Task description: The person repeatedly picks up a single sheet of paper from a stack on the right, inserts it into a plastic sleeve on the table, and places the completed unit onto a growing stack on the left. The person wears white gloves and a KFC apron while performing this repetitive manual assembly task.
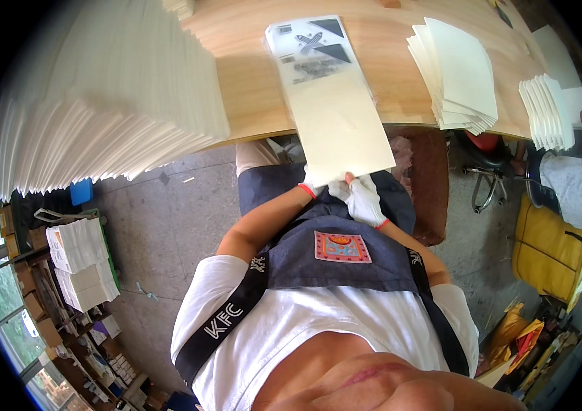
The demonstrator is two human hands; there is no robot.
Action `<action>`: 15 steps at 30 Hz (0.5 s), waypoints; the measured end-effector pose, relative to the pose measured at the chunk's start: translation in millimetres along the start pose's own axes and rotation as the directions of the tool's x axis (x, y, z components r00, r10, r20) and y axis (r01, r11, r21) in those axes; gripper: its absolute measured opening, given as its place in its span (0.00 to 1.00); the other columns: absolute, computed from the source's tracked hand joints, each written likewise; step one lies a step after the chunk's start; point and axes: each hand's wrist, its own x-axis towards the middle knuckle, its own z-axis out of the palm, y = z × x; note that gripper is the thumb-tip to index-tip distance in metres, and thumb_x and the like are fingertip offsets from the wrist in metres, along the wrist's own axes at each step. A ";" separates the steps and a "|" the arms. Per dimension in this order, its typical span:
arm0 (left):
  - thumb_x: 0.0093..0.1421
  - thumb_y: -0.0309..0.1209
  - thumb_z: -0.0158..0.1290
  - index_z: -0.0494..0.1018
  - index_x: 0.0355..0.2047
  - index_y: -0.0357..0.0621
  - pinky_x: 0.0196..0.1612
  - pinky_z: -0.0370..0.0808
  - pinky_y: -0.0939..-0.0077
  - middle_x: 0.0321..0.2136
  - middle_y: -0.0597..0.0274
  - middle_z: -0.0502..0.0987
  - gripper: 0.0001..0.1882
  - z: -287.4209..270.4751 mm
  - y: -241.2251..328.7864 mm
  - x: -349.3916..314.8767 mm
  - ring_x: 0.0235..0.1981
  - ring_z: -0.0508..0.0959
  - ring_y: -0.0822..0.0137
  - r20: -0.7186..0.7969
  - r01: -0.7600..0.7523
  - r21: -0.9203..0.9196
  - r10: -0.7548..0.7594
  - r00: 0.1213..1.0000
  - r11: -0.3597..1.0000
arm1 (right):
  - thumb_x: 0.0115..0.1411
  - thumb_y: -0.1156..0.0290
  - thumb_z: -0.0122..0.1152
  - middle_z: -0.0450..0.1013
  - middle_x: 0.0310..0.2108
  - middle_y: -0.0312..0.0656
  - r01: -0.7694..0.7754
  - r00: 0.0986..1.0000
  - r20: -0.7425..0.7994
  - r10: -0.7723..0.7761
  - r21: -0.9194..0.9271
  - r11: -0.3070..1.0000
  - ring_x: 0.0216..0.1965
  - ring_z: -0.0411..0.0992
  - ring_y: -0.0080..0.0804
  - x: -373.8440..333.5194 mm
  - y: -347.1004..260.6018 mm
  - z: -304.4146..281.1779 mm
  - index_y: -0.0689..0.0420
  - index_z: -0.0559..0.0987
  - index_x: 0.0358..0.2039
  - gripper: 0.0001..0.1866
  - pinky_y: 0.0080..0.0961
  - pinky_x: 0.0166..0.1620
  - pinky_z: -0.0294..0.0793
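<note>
So, far left there's a massive pile of cream sheets point(106, 120), packed face to face and taking up that end of the wooden table point(253, 89). Below it on the floor, a green-edged cart point(114, 264) carries stacks of white paper point(80, 264). Moving right, the left hand point(313, 180), in a white glove with a red cuff, is at the near left corner of a cream sheet point(339, 130); it's mostly tucked behind that, so I can't tell how its fingers are closed. The sheet itself sticks out past the table's front edge, over the lap of a dark blue apron point(291, 240), and its far end lies by a clear plastic sleeve point(311, 41) with dark printing. Right hand point(364, 200), same kind of glove, has a bare thumb over the sheet's near edge, pinching it against the fingers. Further right sits a fanned bunch of cream cards point(462, 75), then a smaller bundle point(546, 113), and another person point(572, 181) at the edge.
</note>
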 end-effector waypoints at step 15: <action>0.60 0.40 0.47 0.64 0.46 0.41 0.36 0.76 0.68 0.38 0.55 0.73 0.18 -10.6 133.5 5.2 0.36 0.76 0.62 0.012 0.498 -0.402 -0.540 0.842 0.768 | 0.59 0.58 0.49 0.67 0.15 0.37 -0.073 0.983 0.053 0.177 -0.769 0.635 0.10 0.64 0.24 81.7 -78.1 36.8 0.58 0.71 0.26 0.15 0.20 0.14 0.64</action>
